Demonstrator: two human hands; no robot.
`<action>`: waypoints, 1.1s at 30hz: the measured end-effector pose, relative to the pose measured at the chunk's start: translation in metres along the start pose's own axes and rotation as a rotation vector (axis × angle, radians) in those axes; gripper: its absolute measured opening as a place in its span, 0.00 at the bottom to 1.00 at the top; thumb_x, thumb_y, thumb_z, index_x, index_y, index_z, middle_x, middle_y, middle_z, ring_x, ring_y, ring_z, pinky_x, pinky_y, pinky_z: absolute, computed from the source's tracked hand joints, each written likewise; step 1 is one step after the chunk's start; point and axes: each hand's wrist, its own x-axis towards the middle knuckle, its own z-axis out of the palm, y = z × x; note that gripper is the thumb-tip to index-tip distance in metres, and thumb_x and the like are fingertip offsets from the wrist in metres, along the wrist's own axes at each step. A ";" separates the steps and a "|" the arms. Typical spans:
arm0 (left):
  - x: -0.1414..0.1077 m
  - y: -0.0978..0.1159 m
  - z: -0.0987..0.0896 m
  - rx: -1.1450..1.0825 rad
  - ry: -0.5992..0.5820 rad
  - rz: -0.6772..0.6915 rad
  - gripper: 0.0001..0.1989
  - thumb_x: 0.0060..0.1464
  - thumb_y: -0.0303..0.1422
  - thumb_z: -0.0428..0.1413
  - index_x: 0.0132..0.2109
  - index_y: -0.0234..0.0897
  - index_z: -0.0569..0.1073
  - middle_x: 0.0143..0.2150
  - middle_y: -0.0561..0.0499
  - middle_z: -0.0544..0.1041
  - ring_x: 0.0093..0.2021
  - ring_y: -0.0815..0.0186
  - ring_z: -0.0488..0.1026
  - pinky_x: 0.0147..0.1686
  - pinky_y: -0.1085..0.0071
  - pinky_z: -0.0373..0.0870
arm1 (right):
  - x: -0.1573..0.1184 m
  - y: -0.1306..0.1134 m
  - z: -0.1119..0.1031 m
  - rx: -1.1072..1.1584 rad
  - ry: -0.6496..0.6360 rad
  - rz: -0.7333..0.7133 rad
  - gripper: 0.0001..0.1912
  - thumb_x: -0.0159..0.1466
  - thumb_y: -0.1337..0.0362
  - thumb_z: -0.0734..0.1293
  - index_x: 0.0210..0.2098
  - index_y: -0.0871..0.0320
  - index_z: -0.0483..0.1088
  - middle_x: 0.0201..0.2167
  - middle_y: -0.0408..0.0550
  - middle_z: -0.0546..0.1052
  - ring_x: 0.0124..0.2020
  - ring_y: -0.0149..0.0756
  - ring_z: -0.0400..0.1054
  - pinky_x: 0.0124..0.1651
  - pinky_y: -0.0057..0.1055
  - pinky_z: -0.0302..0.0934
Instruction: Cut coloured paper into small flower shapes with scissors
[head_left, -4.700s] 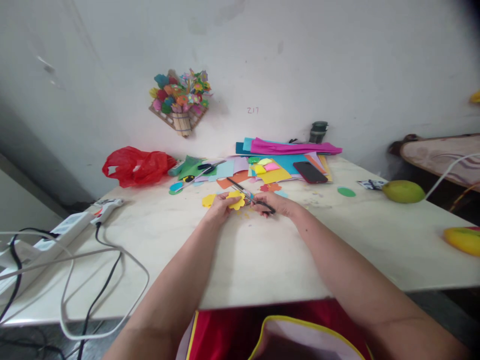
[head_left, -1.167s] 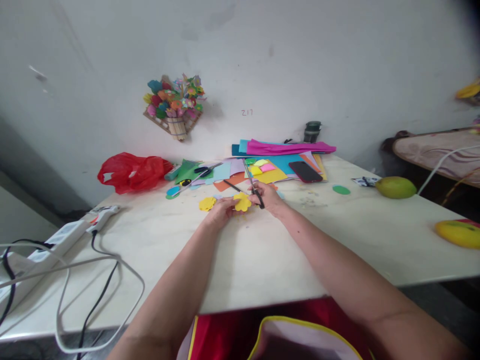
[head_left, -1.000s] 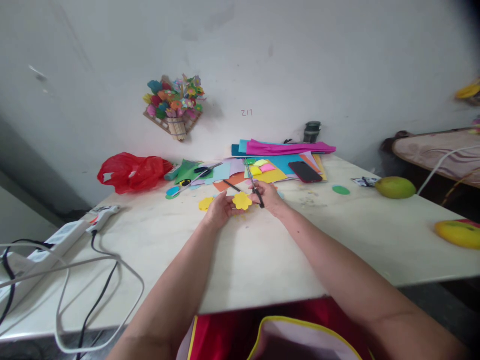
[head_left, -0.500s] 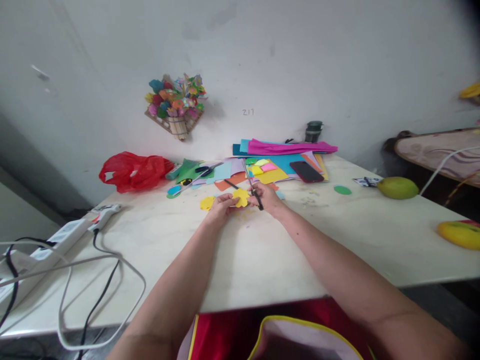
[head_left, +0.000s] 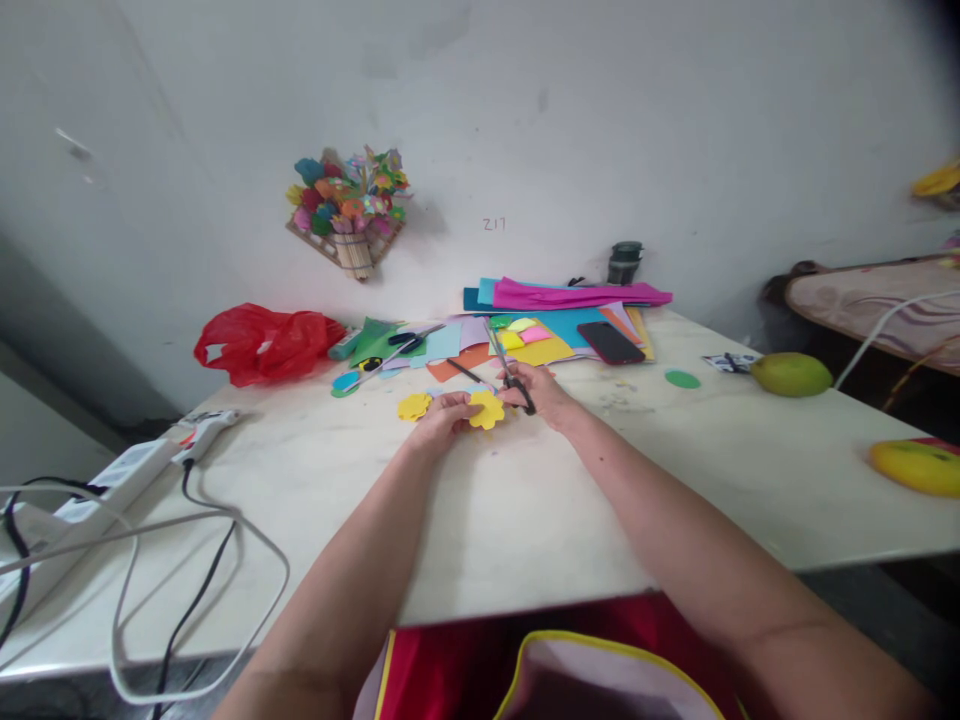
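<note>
My left hand [head_left: 444, 420] pinches a yellow paper flower [head_left: 486, 409] by its left edge, just above the table. Black-handled scissors [head_left: 520, 391] are in my right hand [head_left: 541, 392], their blades pointing up and away, to the right of the flower. Another yellow flower-shaped piece [head_left: 414, 406] lies on the table beside my left hand. Behind my hands a dark pencil-like stick [head_left: 466, 371] rests near orange paper [head_left: 459, 362]. Small yellow scraps lie near the held flower.
Coloured sheets, a second pair of scissors [head_left: 405, 342] and a phone [head_left: 610, 343] lie at the back. A red plastic bag [head_left: 268, 342] is at the left, above a power strip [head_left: 120, 480] with cables. Green fruit [head_left: 791, 374] sits on the right.
The yellow flower has turned and moved slightly right and down, showing more of its petals. The scissors have tilted and their handles have shifted a little to the right.
</note>
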 end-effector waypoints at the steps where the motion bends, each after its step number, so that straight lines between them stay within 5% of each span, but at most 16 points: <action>1: 0.000 0.000 0.000 0.006 0.001 -0.007 0.11 0.35 0.31 0.64 0.22 0.33 0.68 0.21 0.51 0.73 0.21 0.71 0.69 0.24 0.75 0.63 | -0.001 0.000 0.002 -0.006 -0.010 0.009 0.20 0.40 0.67 0.73 0.32 0.60 0.66 0.20 0.38 0.71 0.20 0.26 0.65 0.27 0.25 0.61; 19: 0.001 0.004 -0.001 -0.071 0.196 0.120 0.12 0.33 0.31 0.65 0.27 0.31 0.73 0.26 0.50 0.76 0.24 0.67 0.72 0.30 0.69 0.69 | -0.001 0.002 -0.001 -0.050 0.108 0.081 0.18 0.43 0.66 0.72 0.32 0.60 0.65 0.16 0.39 0.71 0.15 0.27 0.64 0.18 0.22 0.54; 33: -0.003 0.005 0.004 -0.023 0.048 -0.014 0.11 0.34 0.31 0.65 0.24 0.31 0.71 0.25 0.46 0.77 0.25 0.65 0.73 0.28 0.68 0.70 | 0.001 0.004 0.002 -0.002 0.018 -0.002 0.22 0.41 0.65 0.74 0.34 0.59 0.66 0.20 0.38 0.71 0.21 0.28 0.66 0.26 0.26 0.60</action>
